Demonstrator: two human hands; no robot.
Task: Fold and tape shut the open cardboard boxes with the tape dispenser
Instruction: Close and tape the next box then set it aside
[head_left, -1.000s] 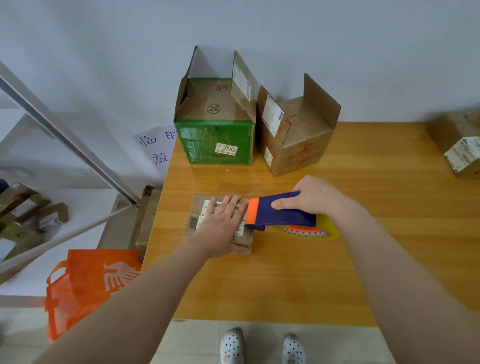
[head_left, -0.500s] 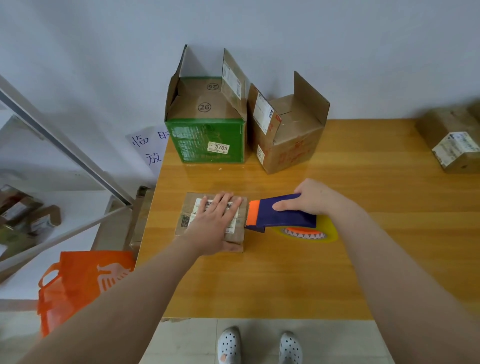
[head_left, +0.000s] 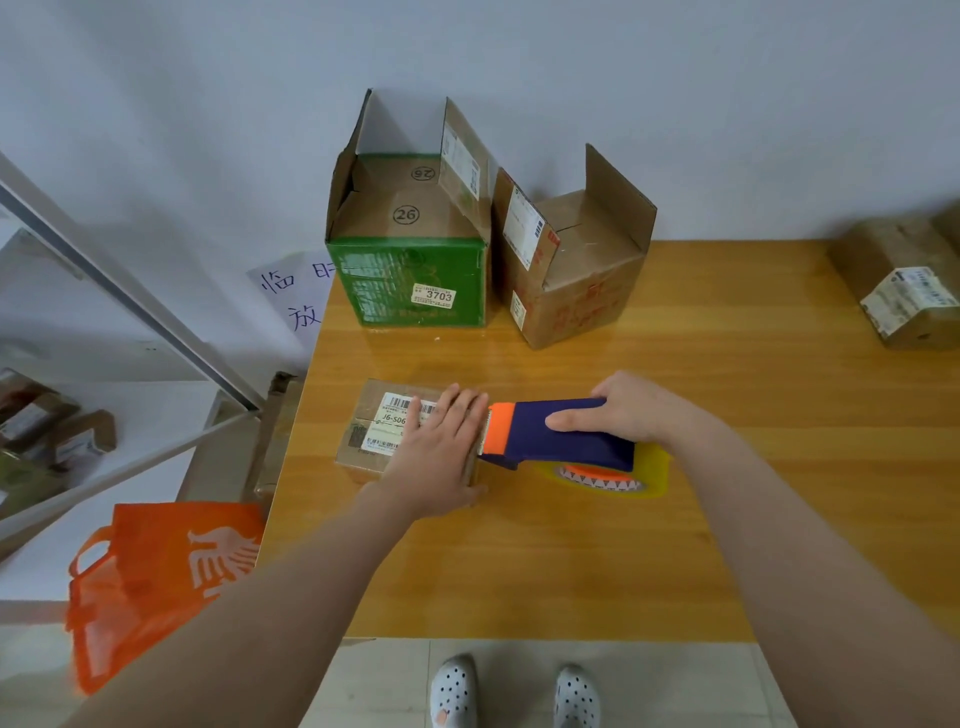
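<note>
A small flat cardboard box (head_left: 384, 431) with white labels lies on the wooden table (head_left: 571, 561). My left hand (head_left: 441, 457) presses flat on its right half, fingers straight. My right hand (head_left: 634, 410) grips the navy and orange tape dispenser (head_left: 561, 436), whose orange head meets the box's right edge. Its yellow tape roll (head_left: 608, 480) sits below the handle. Two open boxes stand at the back: a green one (head_left: 415, 280) and a brown one (head_left: 571, 291), flaps up.
A closed labelled box (head_left: 904, 291) sits at the table's far right. An orange bag (head_left: 156, 577) lies on the floor to the left, near cardboard leaning against the table's side (head_left: 275, 431). My shoes (head_left: 514, 696) show below the table's front edge.
The view has shifted slightly. My hands keep the same pose on the box and dispenser; the dispenser head stays at the box's right edge.
</note>
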